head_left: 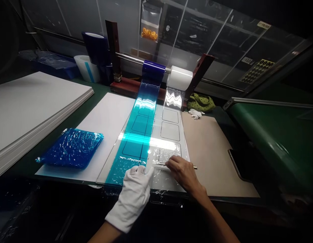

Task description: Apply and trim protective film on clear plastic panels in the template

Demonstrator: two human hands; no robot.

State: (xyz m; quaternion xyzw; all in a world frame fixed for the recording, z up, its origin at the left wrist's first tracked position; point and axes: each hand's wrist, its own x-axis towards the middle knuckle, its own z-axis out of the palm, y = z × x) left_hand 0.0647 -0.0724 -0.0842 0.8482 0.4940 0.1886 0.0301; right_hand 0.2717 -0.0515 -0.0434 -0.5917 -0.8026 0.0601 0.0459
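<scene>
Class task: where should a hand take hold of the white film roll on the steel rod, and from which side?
Best come from above, wrapping the hand over the top of the white film roll: its barrel is bare there, while clear film leaves down the front and the blue film roll butts its left end.
</scene>
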